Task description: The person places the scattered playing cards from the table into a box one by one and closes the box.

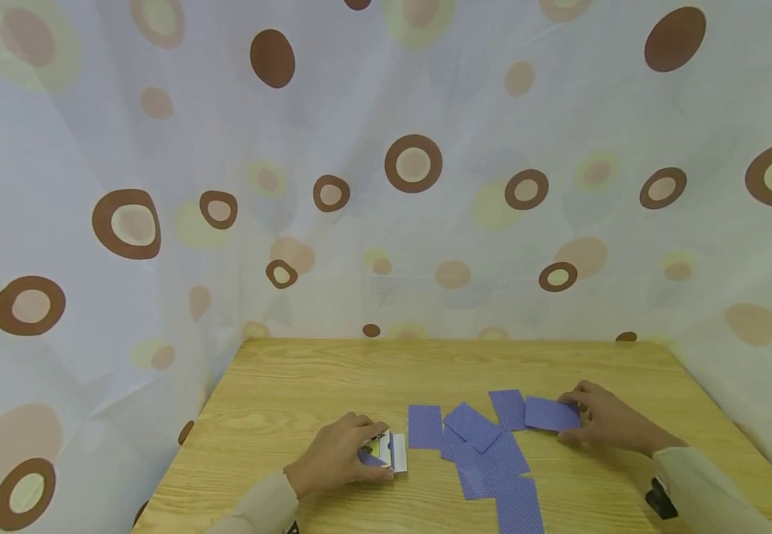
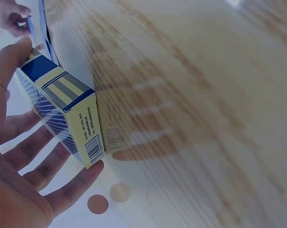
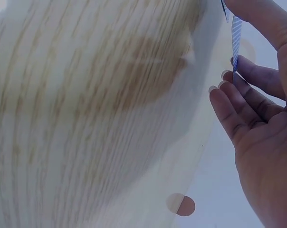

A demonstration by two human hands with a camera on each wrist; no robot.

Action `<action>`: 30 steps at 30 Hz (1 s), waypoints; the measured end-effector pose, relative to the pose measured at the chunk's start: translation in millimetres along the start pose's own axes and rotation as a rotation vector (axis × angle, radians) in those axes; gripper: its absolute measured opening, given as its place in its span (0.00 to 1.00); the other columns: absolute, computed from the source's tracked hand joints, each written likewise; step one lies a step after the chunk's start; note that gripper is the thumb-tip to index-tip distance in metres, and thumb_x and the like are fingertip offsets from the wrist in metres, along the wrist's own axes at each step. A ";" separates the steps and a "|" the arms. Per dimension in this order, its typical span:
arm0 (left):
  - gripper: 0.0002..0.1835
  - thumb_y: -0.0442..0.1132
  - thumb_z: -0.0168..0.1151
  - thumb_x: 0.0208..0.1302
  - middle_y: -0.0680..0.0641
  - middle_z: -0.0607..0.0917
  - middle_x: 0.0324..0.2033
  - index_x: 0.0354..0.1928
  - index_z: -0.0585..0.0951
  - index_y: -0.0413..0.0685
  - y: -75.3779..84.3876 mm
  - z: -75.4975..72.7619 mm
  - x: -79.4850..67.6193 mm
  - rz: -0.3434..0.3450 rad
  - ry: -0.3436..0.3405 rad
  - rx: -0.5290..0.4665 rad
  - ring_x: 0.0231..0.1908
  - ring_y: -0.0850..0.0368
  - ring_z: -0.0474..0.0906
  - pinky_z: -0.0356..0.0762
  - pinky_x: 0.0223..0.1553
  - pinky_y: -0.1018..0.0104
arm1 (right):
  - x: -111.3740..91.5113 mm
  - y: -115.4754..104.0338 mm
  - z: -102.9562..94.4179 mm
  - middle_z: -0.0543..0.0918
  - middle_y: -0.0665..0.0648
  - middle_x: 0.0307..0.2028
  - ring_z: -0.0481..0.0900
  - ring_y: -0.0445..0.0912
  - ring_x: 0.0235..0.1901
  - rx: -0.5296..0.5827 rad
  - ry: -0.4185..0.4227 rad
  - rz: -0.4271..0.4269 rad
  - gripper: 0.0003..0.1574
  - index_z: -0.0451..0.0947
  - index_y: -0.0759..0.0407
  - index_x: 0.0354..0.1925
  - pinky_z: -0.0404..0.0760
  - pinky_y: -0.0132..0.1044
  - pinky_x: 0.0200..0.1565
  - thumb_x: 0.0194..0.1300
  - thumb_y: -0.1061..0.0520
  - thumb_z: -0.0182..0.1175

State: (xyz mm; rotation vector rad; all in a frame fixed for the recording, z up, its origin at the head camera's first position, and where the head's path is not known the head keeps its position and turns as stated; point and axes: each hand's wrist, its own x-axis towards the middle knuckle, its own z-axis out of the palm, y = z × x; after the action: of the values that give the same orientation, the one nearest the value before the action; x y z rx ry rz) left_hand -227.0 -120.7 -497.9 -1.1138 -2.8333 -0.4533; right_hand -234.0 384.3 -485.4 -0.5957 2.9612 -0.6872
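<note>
My left hand [image 1: 344, 454] grips a small playing-card box [image 1: 377, 451], its white end flap open toward the right. In the left wrist view the box [image 2: 62, 109] shows blue and cream sides and a barcode, with the thumb on one edge and fingers along the opposite side. To the right, my right hand [image 1: 602, 417] pinches a blue-backed playing card [image 1: 549, 413] between thumb and fingers. That card [image 3: 236, 42] appears nearly edge-on in the right wrist view. Several blue-backed cards [image 1: 475, 429] lie face down, some overlapping, between the hands.
The wooden table [image 1: 332, 371] carries everything. One single card [image 1: 424, 426] lies just right of the box, another card [image 1: 519, 504] toward the near edge. A white curtain [image 1: 359, 245] with brown and cream circles hangs behind and on both sides.
</note>
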 end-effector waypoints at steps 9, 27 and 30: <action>0.43 0.74 0.67 0.55 0.52 0.84 0.53 0.65 0.81 0.54 -1.9 2.0 0.9 -0.002 -0.007 -0.001 0.48 0.61 0.76 0.75 0.36 0.71 | -0.6 -2.1 5.0 0.75 0.54 0.43 0.73 0.45 0.39 0.025 -0.008 -0.010 0.40 0.82 0.66 0.56 0.77 0.37 0.38 0.56 0.39 0.77; 0.44 0.75 0.67 0.55 0.52 0.84 0.53 0.66 0.81 0.53 -1.0 2.3 0.4 -0.003 -0.010 0.014 0.47 0.61 0.76 0.75 0.37 0.71 | 3.6 -15.1 11.2 0.75 0.53 0.43 0.75 0.43 0.41 -0.009 0.032 -0.111 0.41 0.81 0.67 0.56 0.81 0.39 0.40 0.58 0.37 0.75; 0.44 0.75 0.67 0.55 0.51 0.84 0.53 0.66 0.81 0.53 -1.3 2.6 0.5 -0.003 -0.007 0.009 0.47 0.60 0.76 0.75 0.37 0.70 | 4.4 -16.0 11.7 0.75 0.53 0.44 0.75 0.44 0.41 -0.001 0.029 -0.107 0.42 0.81 0.66 0.56 0.81 0.38 0.40 0.58 0.37 0.75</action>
State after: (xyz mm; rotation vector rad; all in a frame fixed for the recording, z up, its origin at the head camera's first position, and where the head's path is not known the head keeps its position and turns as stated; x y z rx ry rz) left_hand -228.1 -120.6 -500.6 -1.1125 -2.8400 -0.4380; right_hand -230.8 364.5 -488.9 -0.7561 2.9742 -0.7088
